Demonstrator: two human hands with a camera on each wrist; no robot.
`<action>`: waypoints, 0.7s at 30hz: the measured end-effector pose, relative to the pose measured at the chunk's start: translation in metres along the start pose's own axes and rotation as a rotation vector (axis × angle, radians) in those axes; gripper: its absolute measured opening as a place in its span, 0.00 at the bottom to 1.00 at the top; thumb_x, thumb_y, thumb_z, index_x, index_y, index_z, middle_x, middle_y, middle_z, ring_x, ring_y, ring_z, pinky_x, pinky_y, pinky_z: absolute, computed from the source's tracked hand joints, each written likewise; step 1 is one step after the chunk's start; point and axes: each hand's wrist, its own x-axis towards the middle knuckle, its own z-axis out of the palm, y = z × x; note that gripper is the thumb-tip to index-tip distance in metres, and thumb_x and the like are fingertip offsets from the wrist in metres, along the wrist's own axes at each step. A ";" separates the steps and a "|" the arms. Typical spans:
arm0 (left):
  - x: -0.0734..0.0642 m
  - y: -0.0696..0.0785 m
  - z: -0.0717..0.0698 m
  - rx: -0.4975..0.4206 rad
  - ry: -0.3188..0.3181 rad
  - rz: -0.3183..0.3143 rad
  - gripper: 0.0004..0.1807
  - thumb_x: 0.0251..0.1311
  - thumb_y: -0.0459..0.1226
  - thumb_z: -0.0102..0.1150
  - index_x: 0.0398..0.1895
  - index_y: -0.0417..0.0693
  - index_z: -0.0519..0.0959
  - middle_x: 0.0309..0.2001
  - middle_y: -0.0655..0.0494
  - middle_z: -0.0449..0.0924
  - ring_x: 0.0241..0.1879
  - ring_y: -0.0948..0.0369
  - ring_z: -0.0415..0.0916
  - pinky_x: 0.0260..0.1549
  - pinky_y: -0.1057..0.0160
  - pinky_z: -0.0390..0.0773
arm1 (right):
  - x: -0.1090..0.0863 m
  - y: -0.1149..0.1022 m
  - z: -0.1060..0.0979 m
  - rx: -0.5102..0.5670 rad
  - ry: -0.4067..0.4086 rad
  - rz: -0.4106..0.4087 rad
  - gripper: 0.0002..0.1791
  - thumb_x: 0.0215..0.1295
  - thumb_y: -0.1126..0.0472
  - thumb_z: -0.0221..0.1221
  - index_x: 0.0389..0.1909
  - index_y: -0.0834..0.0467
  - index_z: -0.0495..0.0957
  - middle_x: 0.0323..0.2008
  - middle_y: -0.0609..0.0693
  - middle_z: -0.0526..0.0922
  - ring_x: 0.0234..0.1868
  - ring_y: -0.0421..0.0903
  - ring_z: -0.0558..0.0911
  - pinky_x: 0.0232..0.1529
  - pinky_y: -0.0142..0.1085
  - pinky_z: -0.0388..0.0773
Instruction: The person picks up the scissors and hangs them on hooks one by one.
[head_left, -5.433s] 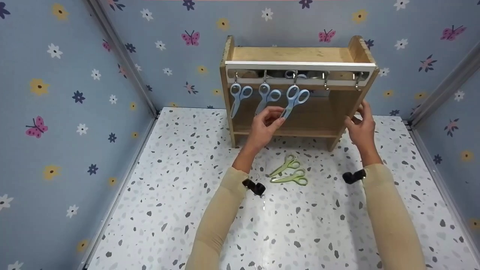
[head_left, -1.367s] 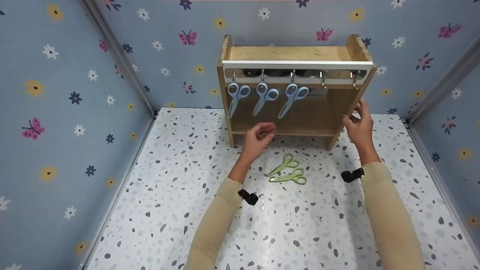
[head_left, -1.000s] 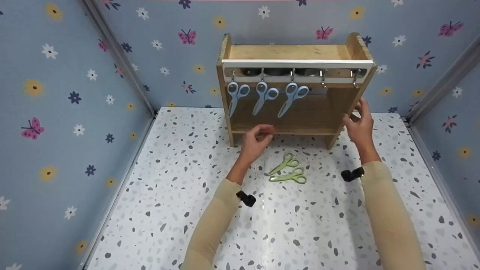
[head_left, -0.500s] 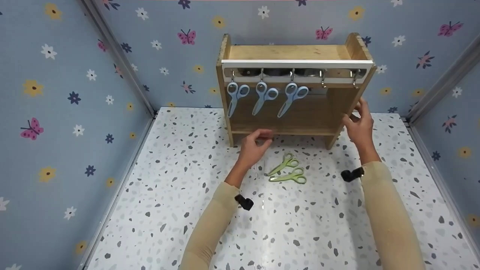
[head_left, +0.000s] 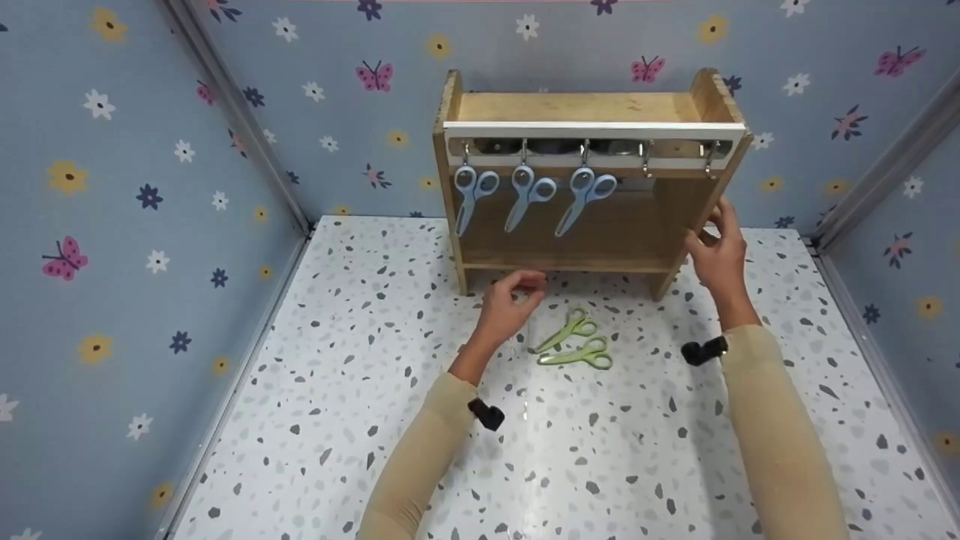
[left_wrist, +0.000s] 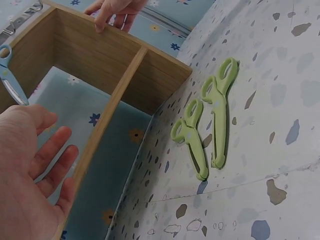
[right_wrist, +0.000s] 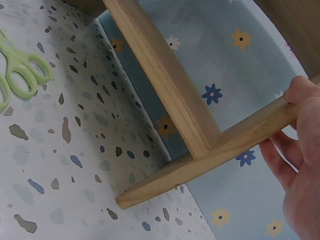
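Observation:
Three pairs of blue scissors, the left (head_left: 470, 196), the middle (head_left: 527, 196) and the right (head_left: 581, 199), hang by one handle loop each from the left hooks of a wooden hook rack (head_left: 577, 105). My left hand (head_left: 506, 309) is in front of the rack's lower board, fingers loosely bent and holding nothing. Just right of it, two pairs of green scissors lie on the terrazzo-patterned table, one (head_left: 566, 330) behind the other (head_left: 581, 353). My right hand (head_left: 720, 251) grips the edge of the rack's right side panel (right_wrist: 235, 140), thumb in front and fingers behind.
Two metal hooks, one (head_left: 649, 161) beside the other (head_left: 712, 161), carry nothing at the rack's right. A flowered wall (head_left: 525, 52) stands close behind the rack, with side walls left (head_left: 150, 300) and right (head_left: 922, 247). The table (head_left: 600, 465) stretches forward.
My left hand has let go of the right blue scissors' tip and come down toward the table beside the green scissors. The right hand has stayed on the side panel.

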 end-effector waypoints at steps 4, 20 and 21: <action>-0.001 -0.001 0.000 0.021 -0.003 0.005 0.15 0.78 0.33 0.67 0.63 0.42 0.87 0.59 0.45 0.92 0.60 0.48 0.87 0.58 0.49 0.83 | 0.002 0.004 -0.001 -0.003 0.002 -0.011 0.44 0.79 0.70 0.53 0.91 0.40 0.58 0.83 0.59 0.71 0.83 0.61 0.75 0.83 0.60 0.73; -0.010 -0.012 0.006 0.028 -0.074 -0.006 0.17 0.77 0.32 0.67 0.65 0.40 0.86 0.62 0.41 0.90 0.64 0.42 0.85 0.70 0.33 0.79 | -0.009 -0.012 0.000 -0.002 -0.023 -0.006 0.42 0.81 0.69 0.52 0.92 0.47 0.56 0.83 0.64 0.69 0.83 0.68 0.75 0.83 0.63 0.71; -0.010 -0.013 0.007 0.029 -0.079 -0.004 0.17 0.77 0.32 0.67 0.65 0.40 0.86 0.62 0.41 0.90 0.64 0.42 0.85 0.70 0.33 0.79 | -0.009 -0.013 0.000 0.001 -0.023 -0.007 0.42 0.81 0.69 0.52 0.92 0.47 0.56 0.83 0.64 0.69 0.83 0.68 0.75 0.83 0.63 0.71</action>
